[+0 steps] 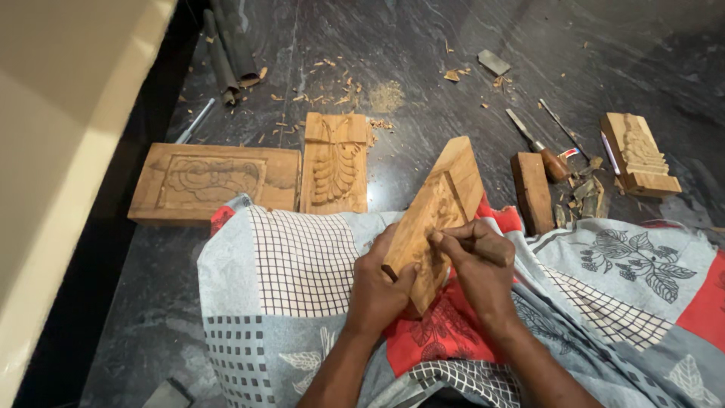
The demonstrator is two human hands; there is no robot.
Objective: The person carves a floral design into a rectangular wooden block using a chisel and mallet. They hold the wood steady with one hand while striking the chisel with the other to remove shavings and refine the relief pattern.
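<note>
A long carved wooden block (445, 200) rests tilted on a patterned cloth (302, 264) over my lap. My left hand (377, 291) grips the block's near left edge, thumb on its face. My right hand (477, 264) is closed, fingertips pressed on the carved face; a thin tool may sit in the fingers, but I cannot make it out.
On the dark stone floor lie a wide carved panel (211, 181), a leaf-carved block (334, 162), a plain wood block (532, 193), a carved block (638, 151), chisels (540, 143), wood chips, and rolled dark tubes (226, 53). A pale wall (60, 151) runs along the left.
</note>
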